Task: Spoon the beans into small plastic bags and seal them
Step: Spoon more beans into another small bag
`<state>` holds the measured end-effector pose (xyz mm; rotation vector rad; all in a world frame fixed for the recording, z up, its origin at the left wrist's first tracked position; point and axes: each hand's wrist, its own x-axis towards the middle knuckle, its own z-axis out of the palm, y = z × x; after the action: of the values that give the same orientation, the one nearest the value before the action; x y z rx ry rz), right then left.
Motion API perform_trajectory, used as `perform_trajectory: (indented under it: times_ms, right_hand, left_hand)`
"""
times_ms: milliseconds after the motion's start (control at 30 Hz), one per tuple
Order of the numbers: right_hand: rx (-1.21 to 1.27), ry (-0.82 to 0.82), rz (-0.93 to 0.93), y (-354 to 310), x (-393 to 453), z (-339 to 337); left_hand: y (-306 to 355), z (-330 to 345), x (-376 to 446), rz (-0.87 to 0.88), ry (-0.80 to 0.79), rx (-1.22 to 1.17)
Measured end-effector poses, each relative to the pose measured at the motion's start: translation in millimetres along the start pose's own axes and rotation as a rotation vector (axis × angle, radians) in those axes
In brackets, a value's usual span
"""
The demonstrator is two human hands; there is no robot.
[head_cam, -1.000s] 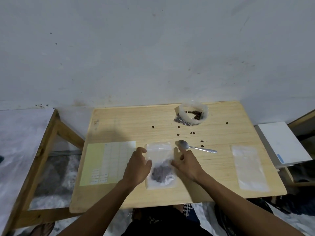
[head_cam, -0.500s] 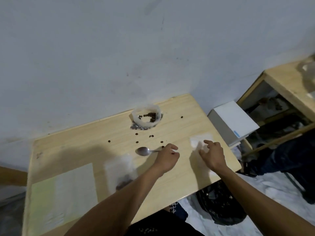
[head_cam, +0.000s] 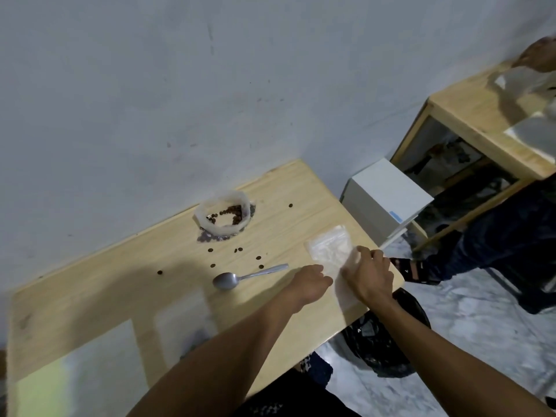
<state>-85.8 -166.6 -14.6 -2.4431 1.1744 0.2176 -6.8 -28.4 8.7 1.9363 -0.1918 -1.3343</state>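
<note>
A stack of empty clear plastic bags [head_cam: 329, 246] lies near the right edge of the wooden table [head_cam: 120, 284]. My right hand [head_cam: 368, 273] lifts the near end of the top bag with curled fingers. My left hand [head_cam: 310, 282] is at the stack's left edge, fingers curled down onto it. A metal spoon [head_cam: 240, 276] lies free left of my hands. A white container with brown beans [head_cam: 224, 215] stands at the back by the wall, loose beans [head_cam: 237, 250] scattered before it. The filled bag [head_cam: 186, 326] lies blurred at the front left, partly behind my left forearm.
A yellow-green sheet [head_cam: 75, 374] lies at the table's front left. A white box [head_cam: 386, 197] stands right of the table, a black bag [head_cam: 382, 341] on the floor below the edge. Another wooden table [head_cam: 475, 115] and another person's legs [head_cam: 496, 245] are at right.
My head turned right. Both hands left the filled bag and moved right to the stack of empty bags; the right hand now lifts the top one.
</note>
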Motion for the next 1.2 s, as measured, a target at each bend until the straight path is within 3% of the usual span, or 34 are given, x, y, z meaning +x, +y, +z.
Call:
perform_trajectory:
  times_ms: [200, 333, 400, 533, 700, 867, 1000, 1200]
  right_hand:
    - [0.120, 0.081, -0.030, -5.1, 1.1, -15.2]
    - [0.626, -0.224, -0.225, -18.0, -4.6, -37.7]
    - [0.722, -0.318, -0.291, -32.4, -12.8, -49.0]
    - [0.711, -0.475, -0.445, -72.6, -29.1, -58.0]
    - [0.588, -0.504, -0.722, -126.5, -53.1, -55.4]
    - [0.690, -0.651, -0.694, -172.0, -71.9, -55.4]
    - [0.852, -0.617, -0.640, -206.5, -93.5, -57.5]
    - [0.831, -0.627, -0.664, -230.4, -110.2, -42.9]
  left_hand:
    - [3.0, -8.2, -3.9, -0.026, 0.003, -0.130]
    - [2.1, -22.7, -15.7, 0.005, 0.079, -0.293]
    - [3.3, -37.2, -25.5, 0.034, 0.160, -0.470]
    - [6.1, -78.1, -57.7, 0.087, 0.210, -0.854]
    - [1.3, -124.7, -106.4, 0.180, 0.213, -1.063]
    - [-10.2, -152.6, -146.3, 0.284, 0.264, -1.011]
    - [-22.9, -161.1, -164.6, 0.356, 0.355, -0.906]
    - [-45.1, -172.2, -173.0, 0.384, 0.493, -0.752]
